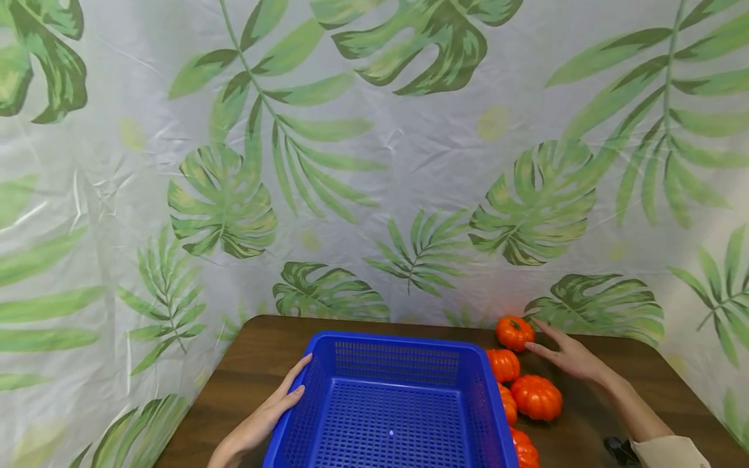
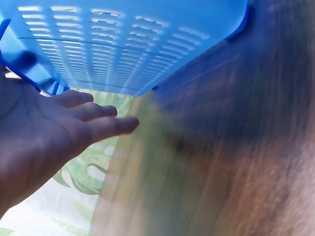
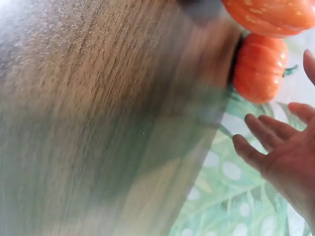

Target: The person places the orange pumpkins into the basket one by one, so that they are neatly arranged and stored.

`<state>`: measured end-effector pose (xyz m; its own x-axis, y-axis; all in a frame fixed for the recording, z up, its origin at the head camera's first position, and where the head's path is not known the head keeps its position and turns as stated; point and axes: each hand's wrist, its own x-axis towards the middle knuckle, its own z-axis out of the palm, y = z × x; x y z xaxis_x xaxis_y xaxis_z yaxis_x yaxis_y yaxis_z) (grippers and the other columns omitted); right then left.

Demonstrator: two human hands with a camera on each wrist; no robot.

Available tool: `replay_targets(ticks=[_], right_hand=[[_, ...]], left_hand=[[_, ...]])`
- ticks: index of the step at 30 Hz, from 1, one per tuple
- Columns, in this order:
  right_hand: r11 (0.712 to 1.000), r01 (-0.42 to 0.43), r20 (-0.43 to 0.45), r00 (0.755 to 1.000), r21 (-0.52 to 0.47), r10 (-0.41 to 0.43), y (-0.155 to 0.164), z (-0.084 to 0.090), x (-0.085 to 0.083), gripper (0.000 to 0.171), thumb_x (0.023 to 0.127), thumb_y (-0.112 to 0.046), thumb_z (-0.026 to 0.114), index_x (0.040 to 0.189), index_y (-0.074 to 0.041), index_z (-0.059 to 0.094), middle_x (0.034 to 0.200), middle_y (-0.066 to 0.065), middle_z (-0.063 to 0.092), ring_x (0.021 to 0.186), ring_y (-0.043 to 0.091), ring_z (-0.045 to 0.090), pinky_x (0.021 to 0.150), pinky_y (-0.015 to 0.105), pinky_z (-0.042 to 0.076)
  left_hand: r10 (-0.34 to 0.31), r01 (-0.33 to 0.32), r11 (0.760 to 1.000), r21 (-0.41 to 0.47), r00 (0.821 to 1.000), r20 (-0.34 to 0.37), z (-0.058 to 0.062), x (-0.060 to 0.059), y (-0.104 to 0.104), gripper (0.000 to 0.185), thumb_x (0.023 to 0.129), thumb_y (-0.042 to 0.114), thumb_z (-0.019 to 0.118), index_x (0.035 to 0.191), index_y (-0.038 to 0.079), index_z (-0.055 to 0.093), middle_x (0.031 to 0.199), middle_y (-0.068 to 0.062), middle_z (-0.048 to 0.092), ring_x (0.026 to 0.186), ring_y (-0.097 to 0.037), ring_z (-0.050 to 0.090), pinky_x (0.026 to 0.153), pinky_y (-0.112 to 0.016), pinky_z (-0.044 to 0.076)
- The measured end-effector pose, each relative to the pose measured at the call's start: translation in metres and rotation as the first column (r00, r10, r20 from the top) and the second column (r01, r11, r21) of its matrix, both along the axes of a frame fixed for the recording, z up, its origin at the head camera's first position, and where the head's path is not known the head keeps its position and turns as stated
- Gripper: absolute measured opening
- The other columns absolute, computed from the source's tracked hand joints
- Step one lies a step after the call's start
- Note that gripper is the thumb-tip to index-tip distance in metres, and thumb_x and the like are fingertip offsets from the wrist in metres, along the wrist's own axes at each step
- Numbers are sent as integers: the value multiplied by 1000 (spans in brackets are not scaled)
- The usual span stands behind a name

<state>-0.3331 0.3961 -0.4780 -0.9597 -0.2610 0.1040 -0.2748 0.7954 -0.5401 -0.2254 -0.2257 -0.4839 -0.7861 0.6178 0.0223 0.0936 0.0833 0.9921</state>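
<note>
A blue perforated plastic basket [image 1: 404,367] stands empty on the brown wooden table [image 1: 246,370]. My left hand [image 1: 272,409] lies flat against its left wall with straight fingers [image 2: 93,123]; the basket's blue wall [image 2: 133,44] fills the top of the left wrist view. Several small orange pumpkins lie right of the basket: the farthest pumpkin [image 1: 515,332], one by the basket corner [image 1: 503,364], a bigger one [image 1: 536,397]. My right hand [image 1: 564,354] is spread open just right of the farthest pumpkin [image 3: 259,68], fingers [image 3: 266,132] extended, holding nothing.
A leaf-printed sheet [image 1: 374,162] walls in the table at the back and sides. Two more pumpkins [image 1: 525,450] sit along the basket's right wall. A dark object [image 1: 620,448] lies near my right sleeve. Bare wood shows at the left and right of the table.
</note>
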Motion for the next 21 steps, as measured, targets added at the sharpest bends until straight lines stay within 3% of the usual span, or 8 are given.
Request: replay_targets(ticks=[4,10,21], right_hand=[[1000,-11,-28,1000,-6,11,-2,-9,-12,80,101,-39,66,158,7,32,155,40,37,138,63,38,103,77,35],[999,-29,-62,998,-16,28,-1,-20,-23,80,98,-33,71,155,11,34,151,42,41,135,63,42,102,74,39],[999,-17,-38,999,-51,15,-4,-23,-33,84,97,-35,73,155,11,34,146,43,46,132,63,45,101,73,41]], left_hand=[[-17,16,998,67,1000,14,-4,0,1,60,116,24,19,166,25,-12,172,-22,-10,149,-19,37,111,-24,43],[-39,32,991,129,998,57,-5,1,3,60,116,25,18,166,23,-15,171,-21,-15,149,-17,32,113,-30,42],[-31,25,991,130,999,43,-6,1,6,59,116,24,17,165,22,-15,171,-21,-14,149,-11,33,114,-27,40]])
